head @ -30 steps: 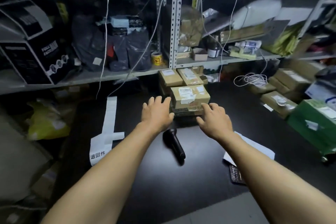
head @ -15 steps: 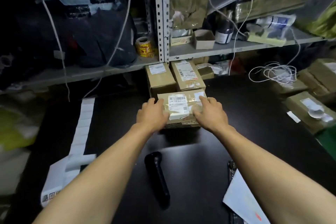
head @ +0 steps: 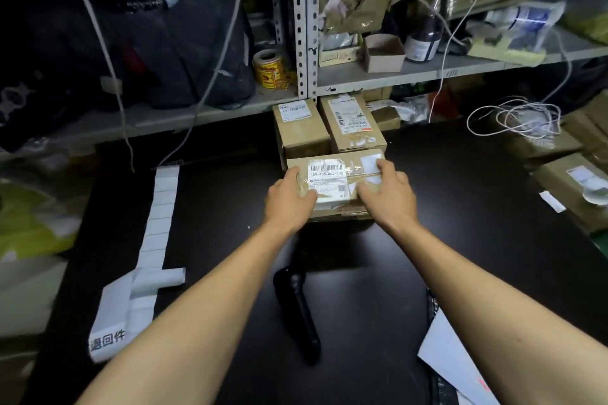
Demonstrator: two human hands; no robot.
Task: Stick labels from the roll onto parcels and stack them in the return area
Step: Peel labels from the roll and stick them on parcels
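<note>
Parcel (head: 335,182) sits on top of a lower box at the far middle of the black surface (head: 378,289), just in front of two other labelled parcels (head: 301,128) under the shelf (head: 427,71). Left hand (head: 289,197) rests on its near-left corner, fingers mostly flat; right hand (head: 386,194) covers its right side, fingers lightly curled over the top and edge. Looks like the stacking step: parcel carries a printed label plus a small white sticker at its far-right corner. Judgement: square it up on the stack, then let go. Next parcel needs a fresh label from the strip (head: 158,227) lying unrolled at left. Scanner (head: 297,309) lies near, between the forearms, untouched.
</note>
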